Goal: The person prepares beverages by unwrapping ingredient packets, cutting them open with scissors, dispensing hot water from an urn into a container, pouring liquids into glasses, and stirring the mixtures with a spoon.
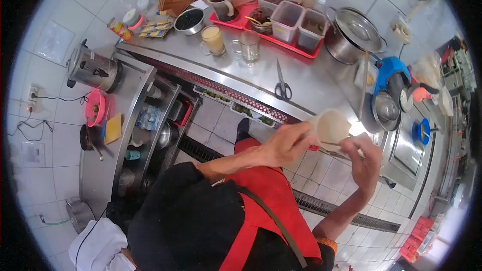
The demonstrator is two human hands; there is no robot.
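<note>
My left hand [286,144] is closed around the side of a translucent, whitish plastic cup [330,124], held up in front of my chest near the counter's edge. The cup is tilted so that its pale inside shows. At the cup's right side my right hand [364,158] has thumb and fingers pinched on a thin dark stick-like piece at the rim; its kind is unclear. Something small and red shows under my left fingers. On the steel counter beyond lie scissors [282,90]. A glass mug of creamy drink [213,41] stands beside a clear glass mug [248,46].
Along the back stand a pitcher [221,5], a red tray [301,51] with plastic containers [287,17], and a large lidded pot [354,35]. A blue machine [391,73] and metal bowl [385,110] sit at right. A rice cooker [94,68] is at left.
</note>
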